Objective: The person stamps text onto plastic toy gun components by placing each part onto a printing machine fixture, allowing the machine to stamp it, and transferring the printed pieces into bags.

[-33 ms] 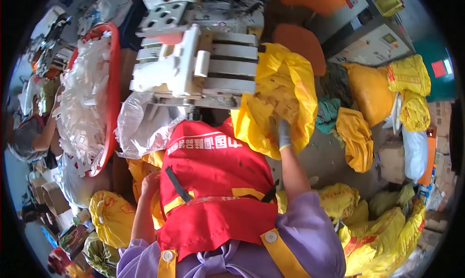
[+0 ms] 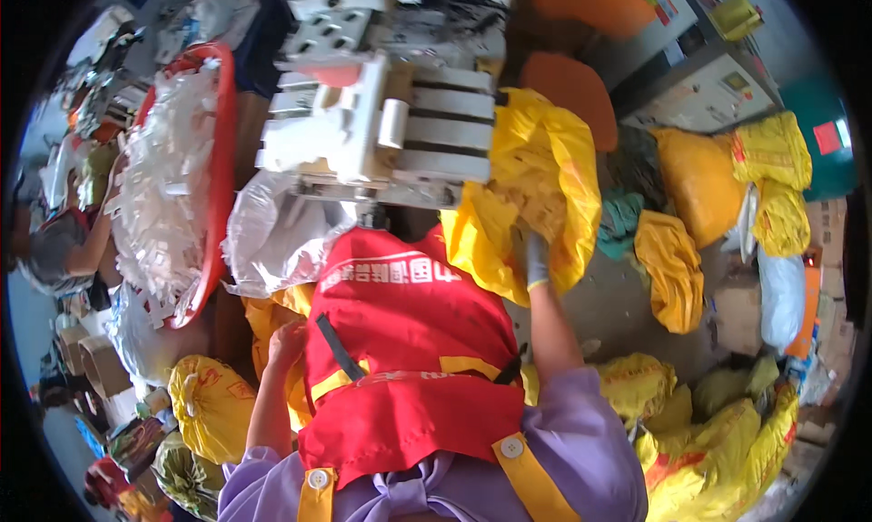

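Observation:
My right hand (image 2: 536,260), in a pale glove, reaches up and grips the edge of a big yellow sack (image 2: 554,172) that hangs open beside a white machine (image 2: 381,131). The sack holds tan pieces just above the glove. My left hand (image 2: 285,340) is bare, with curled fingers. It lies against the left edge of my red apron (image 2: 409,358) and touches a yellow bag (image 2: 272,318) below the machine. What the left hand holds is hidden. Purple sleeves and yellow apron straps fill the lower edge.
A red basket (image 2: 221,159) heaped with white plastic pieces stands to the left, with a translucent white bag (image 2: 272,236) beside it. Several filled yellow sacks (image 2: 672,268) lie on the floor at right. Orange stools (image 2: 572,86) stand behind. Another person (image 2: 54,245) sits far left.

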The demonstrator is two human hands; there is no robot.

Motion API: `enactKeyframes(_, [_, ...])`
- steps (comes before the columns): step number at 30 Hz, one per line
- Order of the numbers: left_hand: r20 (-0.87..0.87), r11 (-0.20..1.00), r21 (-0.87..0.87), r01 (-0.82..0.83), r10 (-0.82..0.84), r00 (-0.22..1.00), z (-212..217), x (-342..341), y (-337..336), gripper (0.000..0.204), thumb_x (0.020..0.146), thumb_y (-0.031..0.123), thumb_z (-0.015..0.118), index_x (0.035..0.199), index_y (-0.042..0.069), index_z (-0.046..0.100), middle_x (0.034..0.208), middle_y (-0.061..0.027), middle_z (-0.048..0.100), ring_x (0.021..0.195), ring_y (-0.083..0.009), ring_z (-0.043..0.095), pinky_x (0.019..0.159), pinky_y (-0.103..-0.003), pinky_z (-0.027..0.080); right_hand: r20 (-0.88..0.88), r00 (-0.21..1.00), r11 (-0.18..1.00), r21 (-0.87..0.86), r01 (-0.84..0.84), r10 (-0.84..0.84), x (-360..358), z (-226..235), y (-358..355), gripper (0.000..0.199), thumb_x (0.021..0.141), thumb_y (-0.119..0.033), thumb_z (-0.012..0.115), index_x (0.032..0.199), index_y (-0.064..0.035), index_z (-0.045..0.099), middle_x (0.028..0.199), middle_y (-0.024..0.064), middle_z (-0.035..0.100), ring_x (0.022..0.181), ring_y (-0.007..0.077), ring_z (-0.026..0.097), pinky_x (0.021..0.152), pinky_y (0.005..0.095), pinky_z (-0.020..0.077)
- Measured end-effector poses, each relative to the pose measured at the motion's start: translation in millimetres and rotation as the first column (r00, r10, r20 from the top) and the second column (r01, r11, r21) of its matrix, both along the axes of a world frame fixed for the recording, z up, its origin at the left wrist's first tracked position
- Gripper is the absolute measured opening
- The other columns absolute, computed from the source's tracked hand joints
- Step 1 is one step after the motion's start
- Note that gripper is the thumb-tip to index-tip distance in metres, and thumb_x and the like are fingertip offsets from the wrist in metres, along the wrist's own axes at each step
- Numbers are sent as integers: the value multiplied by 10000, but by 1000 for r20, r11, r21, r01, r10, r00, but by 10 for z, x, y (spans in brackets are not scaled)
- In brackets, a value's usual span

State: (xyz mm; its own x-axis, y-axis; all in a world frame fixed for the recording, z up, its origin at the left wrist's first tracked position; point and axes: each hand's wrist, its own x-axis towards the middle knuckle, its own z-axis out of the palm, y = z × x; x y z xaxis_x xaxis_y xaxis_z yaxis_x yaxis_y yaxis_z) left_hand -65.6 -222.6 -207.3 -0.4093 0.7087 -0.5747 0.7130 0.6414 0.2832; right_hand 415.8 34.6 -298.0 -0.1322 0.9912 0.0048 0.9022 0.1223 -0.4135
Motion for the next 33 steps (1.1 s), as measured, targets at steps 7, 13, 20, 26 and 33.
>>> enactKeyframes(7, [-118, 912, 402, 82, -37, 992, 312, -304, 605, 260, 845, 281, 553, 955, 79, 674, 893, -160, 661, 818, -306, 644, 709, -372, 500, -617, 507, 773, -610, 174, -602, 61, -13, -35, 193, 843, -265, 527, 937, -112, 599, 781, 92, 612, 705, 272, 596, 653, 350, 496])
enactKeyframes(13, [90, 428, 900, -80, -5, 996, 1665, 259, 1576, 140, 843, 28, 555, 942, -2, 649, 854, -96, 656, 822, -171, 632, 725, -282, 491, -759, -74, 762, -639, -103, -647, 335, 845, -314, 217, 891, -244, 479, 1020, -82, 545, 842, 51, 584, 766, 161, 580, 739, 297, 484])
enactKeyframes(20, [-144, 44, 987, 155, -197, 970, 2228, 706, 2262, 174, 761, 4, 595, 928, 30, 633, 941, -121, 617, 904, -296, 574, 805, -365, 448, -932, -255, 954, -202, -220, -256, 289, 2370, -712, 356, 894, -156, 511, 1238, -77, 460, 1167, 133, 547, 1002, 230, 565, 880, 374, 448])
enactKeyframes(26, [-368, 31, 923, 383, -211, 906, 2201, 980, 2767, 77, 794, 123, 586, 770, 52, 603, 780, -123, 609, 753, -318, 573, 692, -403, 458, -955, -279, 961, -24, -277, -104, -117, 2895, -523, 397, 910, -184, 480, 1269, -22, 430, 1201, 163, 535, 1055, 230, 562, 924, 353, 429])
enactKeyframes(33, [-433, -14, 901, 433, -3, 901, 2613, 691, 2522, 99, 755, 84, 584, 669, 55, 544, 676, -108, 562, 670, -301, 561, 628, -398, 455, -943, 262, 968, 154, -200, 204, -815, 3256, -104, 413, 898, -175, 500, 1268, 2, 452, 1223, 100, 522, 1128, 185, 504, 980, 333, 371])
